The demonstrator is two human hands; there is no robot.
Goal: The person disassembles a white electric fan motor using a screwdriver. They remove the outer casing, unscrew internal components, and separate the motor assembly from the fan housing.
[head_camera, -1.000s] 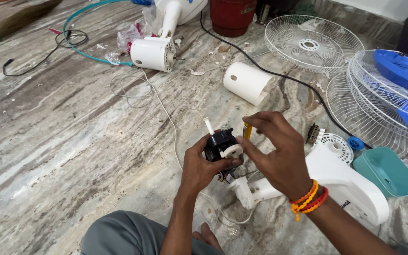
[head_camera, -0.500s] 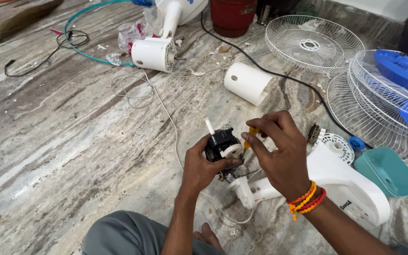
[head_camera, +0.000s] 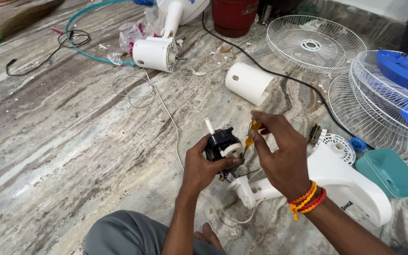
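Right hand [head_camera: 284, 158] has been drawn slightly back and up from the small black motor unit [head_camera: 222, 145] since the earlier frames; the orange-handled screwdriver [head_camera: 250, 134] is now held a bit clear of it, tip angled down toward its white gear. Fingers of the right hand are pinched shut around the screwdriver handle. Left hand [head_camera: 205, 167] is wrapped closed around the motor unit from below, thumb pressed against its white gear side; a white shaft sticks up from its top. Motor unit is held above the marble floor [head_camera: 48, 141], just left of the white fan base [head_camera: 350, 189]. White cylindrical cover [head_camera: 249, 83] lies beyond the motor unit, well apart. Wire fan grilles [head_camera: 315, 42] lie far right of it. Teal tray [head_camera: 388, 172] sits just right of the fan base.
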